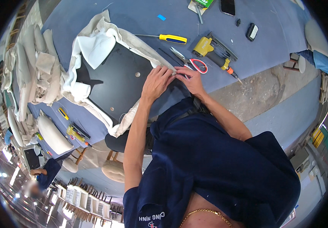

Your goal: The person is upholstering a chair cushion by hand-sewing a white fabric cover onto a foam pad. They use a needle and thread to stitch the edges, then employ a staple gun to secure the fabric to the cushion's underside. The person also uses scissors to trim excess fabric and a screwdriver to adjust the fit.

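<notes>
Black panel (122, 79) lies on blue table (240, 47), beige fabric (128, 121) (white padding (98, 50) showing) around it.

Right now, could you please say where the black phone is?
In the head view, the black phone lies at the top, right of centre, on the blue table, just right of the green package.

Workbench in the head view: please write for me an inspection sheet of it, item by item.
Surface: blue-grey table, small blue scrap on it.
Job's things: black panel, bordered by white padding and beige fabric.
Clutter: screwdriver, red-handled scissors, yellow power tool, black phone.
Hands: left hand and right hand meet at the fabric's edge, both pinching it.
Cables: nothing seen.
Surroundings: pale upholstered pieces at left; another person at lower left.
</notes>
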A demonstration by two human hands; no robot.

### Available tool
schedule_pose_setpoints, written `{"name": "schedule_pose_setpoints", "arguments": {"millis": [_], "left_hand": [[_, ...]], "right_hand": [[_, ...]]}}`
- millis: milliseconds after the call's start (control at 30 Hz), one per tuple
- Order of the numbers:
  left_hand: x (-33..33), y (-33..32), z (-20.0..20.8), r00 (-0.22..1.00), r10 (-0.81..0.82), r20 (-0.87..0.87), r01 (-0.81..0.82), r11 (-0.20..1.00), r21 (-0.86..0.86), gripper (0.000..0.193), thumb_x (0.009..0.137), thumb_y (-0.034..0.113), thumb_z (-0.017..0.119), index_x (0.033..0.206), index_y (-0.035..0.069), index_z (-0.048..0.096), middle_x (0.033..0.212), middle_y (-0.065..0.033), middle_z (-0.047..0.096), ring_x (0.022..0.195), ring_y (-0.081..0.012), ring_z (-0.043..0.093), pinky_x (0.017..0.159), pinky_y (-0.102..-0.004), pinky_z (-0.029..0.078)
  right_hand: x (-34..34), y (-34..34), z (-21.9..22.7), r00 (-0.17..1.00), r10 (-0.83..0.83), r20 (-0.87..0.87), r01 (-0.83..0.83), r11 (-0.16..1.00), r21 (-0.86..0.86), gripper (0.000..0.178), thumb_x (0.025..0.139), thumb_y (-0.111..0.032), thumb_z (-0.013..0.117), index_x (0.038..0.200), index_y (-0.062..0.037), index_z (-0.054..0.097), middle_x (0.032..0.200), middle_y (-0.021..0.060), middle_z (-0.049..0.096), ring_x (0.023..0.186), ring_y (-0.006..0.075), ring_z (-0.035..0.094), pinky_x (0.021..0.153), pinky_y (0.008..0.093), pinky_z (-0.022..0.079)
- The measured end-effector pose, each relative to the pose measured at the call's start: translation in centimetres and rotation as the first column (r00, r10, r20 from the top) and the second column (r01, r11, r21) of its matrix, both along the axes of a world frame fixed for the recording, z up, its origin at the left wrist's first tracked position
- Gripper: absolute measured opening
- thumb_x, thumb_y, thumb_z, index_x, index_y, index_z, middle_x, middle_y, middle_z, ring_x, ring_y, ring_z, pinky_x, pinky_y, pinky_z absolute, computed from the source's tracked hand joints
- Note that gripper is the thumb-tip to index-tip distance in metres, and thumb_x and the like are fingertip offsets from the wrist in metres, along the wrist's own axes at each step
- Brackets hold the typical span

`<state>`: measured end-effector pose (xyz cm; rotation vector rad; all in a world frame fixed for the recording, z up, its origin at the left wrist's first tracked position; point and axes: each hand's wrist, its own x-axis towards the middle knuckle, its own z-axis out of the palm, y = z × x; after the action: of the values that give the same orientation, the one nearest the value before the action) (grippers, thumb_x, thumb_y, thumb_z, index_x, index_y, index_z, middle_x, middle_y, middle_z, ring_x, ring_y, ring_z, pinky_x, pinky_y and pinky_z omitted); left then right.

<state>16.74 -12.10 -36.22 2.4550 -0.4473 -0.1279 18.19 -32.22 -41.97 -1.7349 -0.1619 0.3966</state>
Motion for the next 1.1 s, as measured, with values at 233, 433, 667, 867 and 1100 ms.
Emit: {"name": "schedule_pose_setpoints", "arguments": {"millis": [233,433,667,867,1100], "left_hand": [[0.5,-0.2,-1.0,0.989,0.122,-0.08,-0.14,0.943,-0.303,0.013,0.092,0.012,0.068,0.099,0.002,0.068,0.089,-0.0104,0.063,0.084,-0.0301,0.056,0.076,-0.0402,0.047],[-0.3,-1.5,-2.9,0.881,0.394,-0.261,-0.472,0.761,-0.445,0.015,0.094,0.015,0.067,0.092,0.0,0.067,0.08,-0.0123,0.061,0.076,-0.027,0.058,0.07,-0.0371,0.047],[-0.3,-2.5,-3.6,0.821,0.498,-0.279,-0.569,0.677,-0.467,0.019,0.094,0.016,0.07,0.091,-0.002,0.065,0.08,-0.0117,0.061,0.071,-0.0207,0.058,0.067,-0.0337,0.047],[-0.1,-3.0,-4.3,0.804,0.56,-0.202,-0.586,0.683,-0.436,0.02,0.094,0.018,0.07,0.092,-0.001,0.067,0.08,-0.0129,0.063,0.071,-0.0217,0.061,0.067,-0.0347,0.048],[0.2,-3.4,-4.3,0.803,0.562,-0.198,-0.595,0.731,-0.336,0.018,0.095,0.016,0.068,0.09,-0.001,0.066,0.08,-0.0139,0.063,0.073,-0.0305,0.061,0.068,-0.0403,0.049]], "right_hand": [[0.4,-0.1,-1.5,0.998,0.047,-0.047,-0.042,0.993,0.112,0.024,0.084,-0.006,0.08,0.107,0.0001,0.075,0.119,0.0152,0.073,0.105,0.0201,0.069,0.092,0.0319,0.053],[1.1,0.2,0.1,0.978,0.033,-0.208,-0.026,0.999,0.033,0.032,0.086,-0.009,0.081,0.116,0.0016,0.073,0.116,0.0126,0.074,0.103,0.015,0.067,0.092,0.0299,0.052],[1.0,0.2,-0.9,0.977,0.032,-0.212,-0.027,0.999,0.022,0.035,0.089,-0.011,0.079,0.121,0.001,0.073,0.111,0.0115,0.076,0.097,0.0117,0.069,0.087,0.0271,0.055],[1.0,1.0,-0.4,0.955,-0.048,-0.293,0.056,0.998,0.021,0.03,0.092,-0.01,0.076,0.119,0.0021,0.073,0.103,0.0107,0.078,0.09,0.0104,0.07,0.082,0.0251,0.056],[1.4,1.3,-2.1,0.966,-0.133,-0.22,0.127,0.991,-0.042,0.026,0.086,-0.019,0.08,0.105,-0.0016,0.079,0.098,0.0123,0.079,0.085,0.01,0.072,0.078,0.0272,0.056]]}}
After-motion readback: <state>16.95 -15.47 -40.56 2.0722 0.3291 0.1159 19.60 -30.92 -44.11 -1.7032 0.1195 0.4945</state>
